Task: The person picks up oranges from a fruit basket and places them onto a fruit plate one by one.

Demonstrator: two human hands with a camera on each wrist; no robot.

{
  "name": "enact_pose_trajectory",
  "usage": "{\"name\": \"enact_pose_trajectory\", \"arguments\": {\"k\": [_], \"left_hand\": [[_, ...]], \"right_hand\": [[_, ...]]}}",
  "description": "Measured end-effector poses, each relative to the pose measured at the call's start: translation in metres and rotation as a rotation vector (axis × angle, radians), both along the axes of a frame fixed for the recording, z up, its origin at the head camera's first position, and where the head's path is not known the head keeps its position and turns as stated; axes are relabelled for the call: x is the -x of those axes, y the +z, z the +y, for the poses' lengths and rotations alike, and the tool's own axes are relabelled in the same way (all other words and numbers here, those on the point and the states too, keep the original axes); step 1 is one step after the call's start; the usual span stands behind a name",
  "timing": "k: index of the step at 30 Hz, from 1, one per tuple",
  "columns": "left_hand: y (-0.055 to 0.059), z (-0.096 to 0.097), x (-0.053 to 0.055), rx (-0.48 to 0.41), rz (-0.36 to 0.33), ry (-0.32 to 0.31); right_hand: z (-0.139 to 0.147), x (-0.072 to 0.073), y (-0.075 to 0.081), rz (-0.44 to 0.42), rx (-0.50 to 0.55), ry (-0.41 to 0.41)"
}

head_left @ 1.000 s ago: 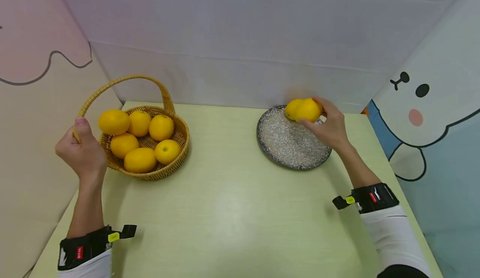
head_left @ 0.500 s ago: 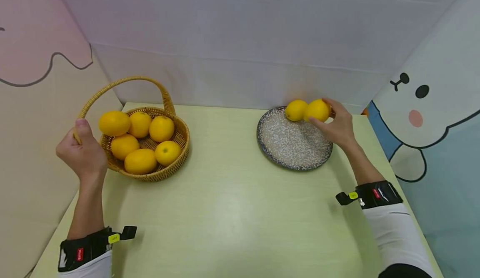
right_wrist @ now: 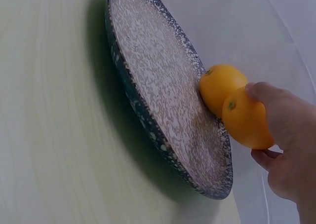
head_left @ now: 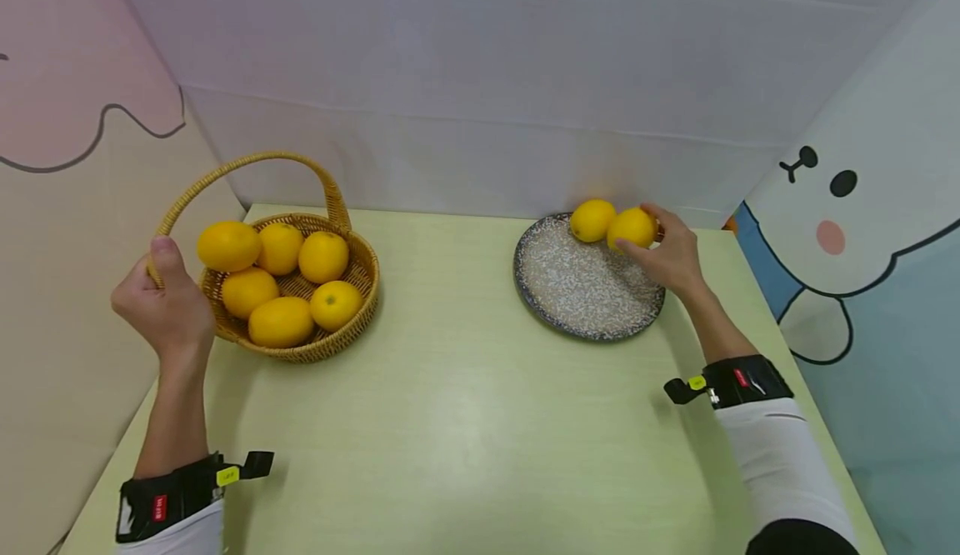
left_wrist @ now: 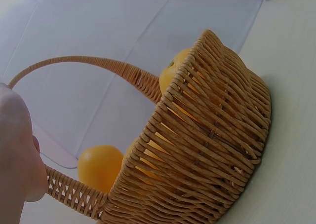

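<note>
My left hand [head_left: 168,305] grips the handle of a woven wicker basket [head_left: 367,288] at the left, thumb pointing up along it. Several yellow lemons [head_left: 280,322] lie in the basket, and one rests high against its left side by my hand. At the right, a round speckled plate [head_left: 581,297] with a dark rim stands on the table. One lemon [head_left: 592,220] sits at the plate's far edge. My right hand [head_left: 671,255] pinches a second lemon [right_wrist: 247,119] between thumb and fingers, right beside the first, over the plate's far right part.
The pale green table [head_left: 450,405] runs between basket and plate. A white cloth wall [head_left: 465,155] rises right behind the table's far edge, close to plate and basket. Printed panels [head_left: 885,305] stand along both sides.
My right hand first shifted right with its lemon, away from overlapping the other one, then slightly down and left toward the plate. The left hand and basket stay in place.
</note>
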State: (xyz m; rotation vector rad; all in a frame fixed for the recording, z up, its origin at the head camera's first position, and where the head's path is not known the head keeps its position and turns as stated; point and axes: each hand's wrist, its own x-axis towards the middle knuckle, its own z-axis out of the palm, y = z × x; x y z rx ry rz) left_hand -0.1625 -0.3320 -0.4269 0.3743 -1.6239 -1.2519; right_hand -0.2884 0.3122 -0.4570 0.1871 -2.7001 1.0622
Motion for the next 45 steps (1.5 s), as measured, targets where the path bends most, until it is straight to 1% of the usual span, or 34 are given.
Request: {"name": "enact_pose_trajectory", "arguments": {"k": [10, 18, 28, 39, 45], "left_hand": [[-0.001, 0.000, 0.000, -0.002, -0.006, 0.000], [-0.001, 0.000, 0.000, 0.005, -0.002, 0.001], [0.000, 0.000, 0.001, 0.000, 0.011, -0.012], [0.000, 0.000, 0.001, 0.013, -0.003, -0.005], [0.000, 0.000, 0.001, 0.010, 0.006, -0.007]], "right_hand": [[0.004, 0.001, -0.007, -0.068, -0.022, -0.029], [0.005, 0.002, -0.010, -0.116, -0.007, -0.047], [0.006, 0.003, -0.015, -0.139, 0.008, -0.044], [0.008, 0.002, -0.014, -0.154, -0.002, -0.027], [0.010, 0.002, -0.015, -0.169, -0.011, -0.016]]}}
